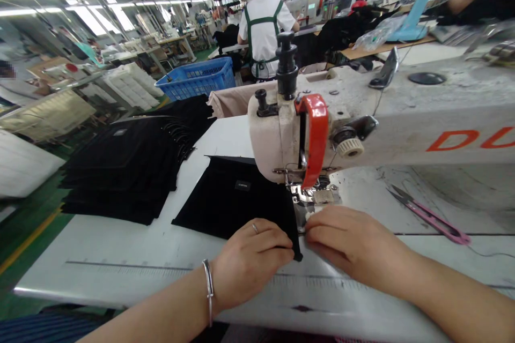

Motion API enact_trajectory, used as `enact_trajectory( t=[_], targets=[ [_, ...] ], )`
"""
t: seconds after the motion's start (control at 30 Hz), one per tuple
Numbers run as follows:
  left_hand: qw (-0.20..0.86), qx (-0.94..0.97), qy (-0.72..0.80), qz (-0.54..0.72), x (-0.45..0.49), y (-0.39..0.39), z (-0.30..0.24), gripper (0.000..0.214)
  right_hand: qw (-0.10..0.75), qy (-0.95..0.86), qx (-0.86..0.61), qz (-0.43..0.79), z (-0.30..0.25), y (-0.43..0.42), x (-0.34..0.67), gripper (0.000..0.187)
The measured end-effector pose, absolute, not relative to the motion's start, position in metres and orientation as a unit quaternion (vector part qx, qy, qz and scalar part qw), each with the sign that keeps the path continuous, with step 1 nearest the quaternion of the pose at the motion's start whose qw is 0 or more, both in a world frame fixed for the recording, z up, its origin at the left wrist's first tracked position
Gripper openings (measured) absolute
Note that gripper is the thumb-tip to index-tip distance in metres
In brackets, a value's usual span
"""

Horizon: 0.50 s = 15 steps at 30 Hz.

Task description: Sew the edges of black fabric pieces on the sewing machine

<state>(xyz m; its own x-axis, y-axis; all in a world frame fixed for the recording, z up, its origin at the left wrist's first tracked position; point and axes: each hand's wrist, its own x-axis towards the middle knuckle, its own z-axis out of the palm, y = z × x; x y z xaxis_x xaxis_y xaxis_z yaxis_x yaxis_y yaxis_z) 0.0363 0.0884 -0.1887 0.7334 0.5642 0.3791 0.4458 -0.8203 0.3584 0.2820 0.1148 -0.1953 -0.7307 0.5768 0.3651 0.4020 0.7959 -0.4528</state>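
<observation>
A black fabric panel [225,198] with a small dark label [242,186] lies flat on the sewing table, its right edge beside the presser foot [308,209] of a white sewing machine [267,139]. My left hand [253,257], with a ring and a silver bracelet, is closed at the panel's near right corner, fingers bent over the cloth. Just right of the presser foot, my right hand [354,241] has its fingers pressed together, tips down by the needle plate. Whatever may be between those fingertips is hidden.
A tall stack of black fabric pieces [120,166] stands at the left. Pink thread snips [432,217] lie right of my right hand. Behind are a blue plastic crate [197,77], a blue fan [420,0] and a person in a white shirt [265,27]. A printed ruler [140,267] runs along the near edge.
</observation>
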Motion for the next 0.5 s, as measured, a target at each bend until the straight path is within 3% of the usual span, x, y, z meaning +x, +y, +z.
enact_trajectory(
  t=[0.17,0.5],
  targets=[
    [0.122,0.928,0.250,0.248,0.036,0.088,-0.189,0.017,0.239,-0.933,-0.195,0.187,-0.195,0.106,0.281,0.022],
    [0.138,0.931,0.238,0.242,0.030,0.110,-0.186,0.020,0.269,-0.919,-0.230,0.174,-0.194,0.105,0.273,0.022]
  ],
)
